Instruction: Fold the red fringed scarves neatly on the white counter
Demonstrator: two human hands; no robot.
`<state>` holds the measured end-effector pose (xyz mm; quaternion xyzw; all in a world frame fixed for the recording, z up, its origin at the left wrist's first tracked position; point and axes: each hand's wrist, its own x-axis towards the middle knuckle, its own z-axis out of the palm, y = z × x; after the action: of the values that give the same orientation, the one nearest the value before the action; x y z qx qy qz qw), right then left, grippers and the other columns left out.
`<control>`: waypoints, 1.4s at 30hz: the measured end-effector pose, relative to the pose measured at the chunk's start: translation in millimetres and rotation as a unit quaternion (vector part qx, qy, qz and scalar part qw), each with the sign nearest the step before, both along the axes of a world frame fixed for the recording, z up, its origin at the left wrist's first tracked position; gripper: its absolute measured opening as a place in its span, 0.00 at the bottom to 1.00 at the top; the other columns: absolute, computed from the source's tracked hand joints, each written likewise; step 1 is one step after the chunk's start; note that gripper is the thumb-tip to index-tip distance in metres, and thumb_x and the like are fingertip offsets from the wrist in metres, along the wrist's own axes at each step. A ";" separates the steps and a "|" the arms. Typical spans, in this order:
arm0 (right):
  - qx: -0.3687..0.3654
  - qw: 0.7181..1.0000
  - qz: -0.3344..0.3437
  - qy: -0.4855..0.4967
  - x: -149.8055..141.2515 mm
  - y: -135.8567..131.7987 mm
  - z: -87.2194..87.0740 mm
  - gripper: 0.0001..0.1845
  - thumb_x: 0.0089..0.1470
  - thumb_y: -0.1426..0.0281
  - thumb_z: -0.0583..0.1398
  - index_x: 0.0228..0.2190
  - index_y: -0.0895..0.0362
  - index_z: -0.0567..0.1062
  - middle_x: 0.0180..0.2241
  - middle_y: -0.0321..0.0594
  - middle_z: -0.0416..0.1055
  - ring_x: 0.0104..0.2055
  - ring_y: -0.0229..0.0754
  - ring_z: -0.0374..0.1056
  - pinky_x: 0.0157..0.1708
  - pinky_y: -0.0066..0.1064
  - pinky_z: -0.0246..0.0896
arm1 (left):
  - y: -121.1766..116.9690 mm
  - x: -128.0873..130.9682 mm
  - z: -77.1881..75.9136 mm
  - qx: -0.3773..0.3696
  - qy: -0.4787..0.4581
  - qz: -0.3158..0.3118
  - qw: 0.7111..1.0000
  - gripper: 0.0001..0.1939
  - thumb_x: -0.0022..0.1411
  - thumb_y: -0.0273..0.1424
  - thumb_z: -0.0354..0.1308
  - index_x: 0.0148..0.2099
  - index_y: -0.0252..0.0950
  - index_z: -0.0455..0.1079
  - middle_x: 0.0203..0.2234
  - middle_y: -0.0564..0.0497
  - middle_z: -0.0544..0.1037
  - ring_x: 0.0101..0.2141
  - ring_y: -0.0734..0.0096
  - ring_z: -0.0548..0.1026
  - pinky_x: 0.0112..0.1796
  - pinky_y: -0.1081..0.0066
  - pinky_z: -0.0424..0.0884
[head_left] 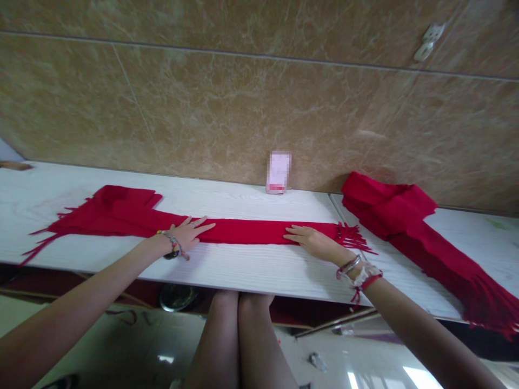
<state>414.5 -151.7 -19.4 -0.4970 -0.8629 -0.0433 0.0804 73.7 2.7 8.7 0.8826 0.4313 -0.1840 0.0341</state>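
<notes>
A red fringed scarf (247, 231) lies across the white table, its middle stretch flat and narrow. Its left part is bunched and folded over, with fringe trailing toward the table's front edge; more fringe lies at its right end. My left hand (190, 231) rests on the scarf left of centre, fingers spread. Near the right fringe, my right hand (310, 239) lies on the cloth with its fingers stretched out. Both hands touch the scarf from above and grip nothing.
A second red scarf (405, 221) lies loosely folded at the right, its fringe hanging over the front edge of the white table (243, 270). A blurred-out pinkish upright object (278, 172) stands against the tiled wall (227, 119). A white socket (430, 40) is up right.
</notes>
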 end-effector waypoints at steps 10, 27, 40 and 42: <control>-0.006 0.998 -0.054 0.009 -2.1 -5.7 -3.8 0.22 0.53 0.78 0.48 0.50 0.58 0.64 0.53 0.45 0.60 0.55 0.44 0.55 0.52 0.41 0.52 | -25.0 64.0 -5.6 0.009 -0.083 -0.109 0.991 0.25 0.62 0.38 0.38 0.61 0.48 0.41 0.61 0.53 0.37 0.59 0.54 0.36 0.50 0.42 0.43; -0.009 0.993 -0.096 0.070 15.0 -26.1 -8.6 0.19 0.57 0.69 0.48 0.49 0.52 0.64 0.54 0.42 0.59 0.57 0.42 0.50 0.54 0.45 0.45 | -21.8 67.4 -21.8 0.015 -0.090 -0.103 0.990 0.26 0.60 0.41 0.39 0.61 0.51 0.40 0.61 0.52 0.41 0.58 0.50 0.40 0.48 0.38 0.41; -0.066 0.973 -0.142 0.172 12.8 -28.7 2.4 0.15 0.55 0.68 0.50 0.40 0.53 0.73 0.49 0.44 0.64 0.55 0.47 0.53 0.53 0.53 0.41 | -38.1 130.8 -4.9 0.006 -0.133 -0.124 0.983 0.24 0.61 0.38 0.38 0.59 0.41 0.49 0.61 0.51 0.42 0.59 0.60 0.37 0.51 0.43 0.39; -0.029 0.959 -0.211 0.186 7.3 -21.3 3.8 0.17 0.56 0.68 0.48 0.44 0.53 0.70 0.50 0.45 0.64 0.56 0.47 0.53 0.53 0.52 0.42 | -42.6 146.4 -8.5 -0.011 -0.129 -0.126 0.984 0.27 0.60 0.41 0.39 0.61 0.43 0.44 0.61 0.51 0.40 0.59 0.56 0.36 0.51 0.41 0.38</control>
<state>421.8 -173.0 -15.6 -0.6692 -0.7092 0.0590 0.2139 220.1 -39.9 0.2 0.9458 0.3065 -0.0765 0.0753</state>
